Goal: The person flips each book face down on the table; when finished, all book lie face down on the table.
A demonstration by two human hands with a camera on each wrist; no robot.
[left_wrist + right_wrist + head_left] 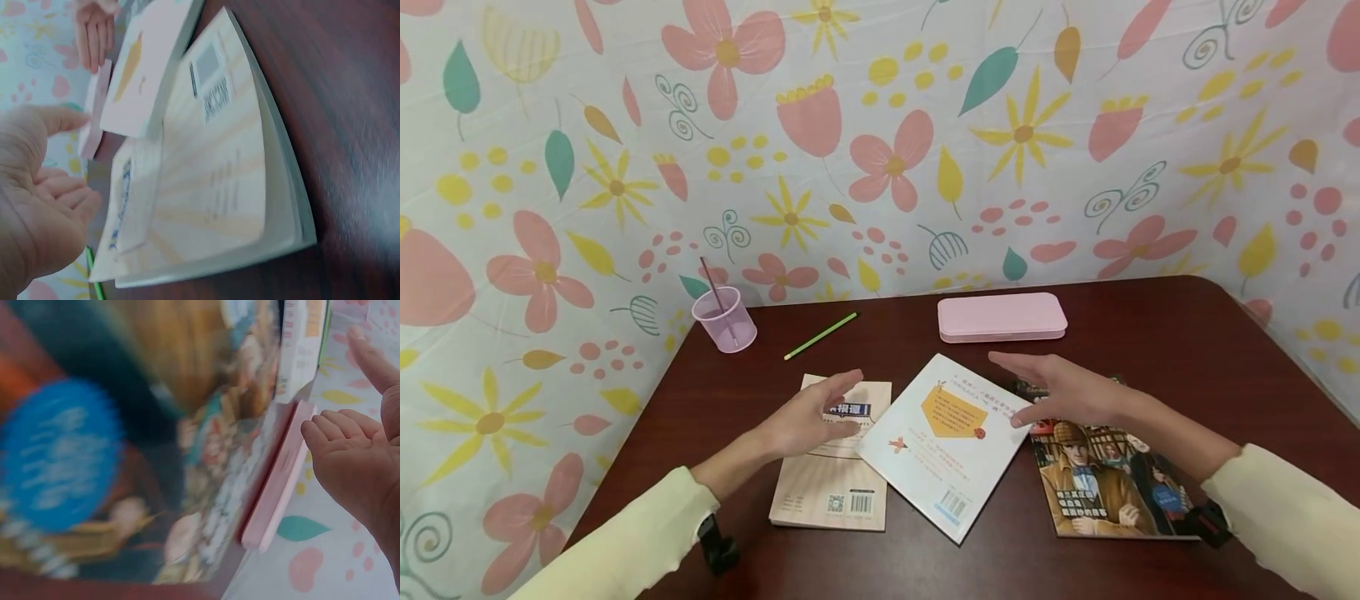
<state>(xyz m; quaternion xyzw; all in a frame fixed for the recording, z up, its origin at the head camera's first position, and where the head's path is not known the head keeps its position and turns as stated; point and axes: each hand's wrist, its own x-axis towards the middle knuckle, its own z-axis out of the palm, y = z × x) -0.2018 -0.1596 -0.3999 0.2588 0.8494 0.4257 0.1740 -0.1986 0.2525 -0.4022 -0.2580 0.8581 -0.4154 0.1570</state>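
Both hands hover over three books on a dark table. My left hand [816,417] is above the cream book [831,492], fingers extended and nothing held. A white book [958,467] with an orange panel lies turned at an angle in the middle, its left corner over the cream book. My right hand [1067,390] is over the far part of a dark comic-style book [1105,483] and beside the white book, its fingers stretched out and holding nothing. In the right wrist view the comic-style book [156,425] is blurred and fills much of the picture.
Behind the books lies a pink pencil case [1002,317]. A green pencil [820,336] lies to its left, near a pink mesh pen cup [726,321] with a dark stick in it. A flower-patterned cloth [887,167] hangs behind the table.
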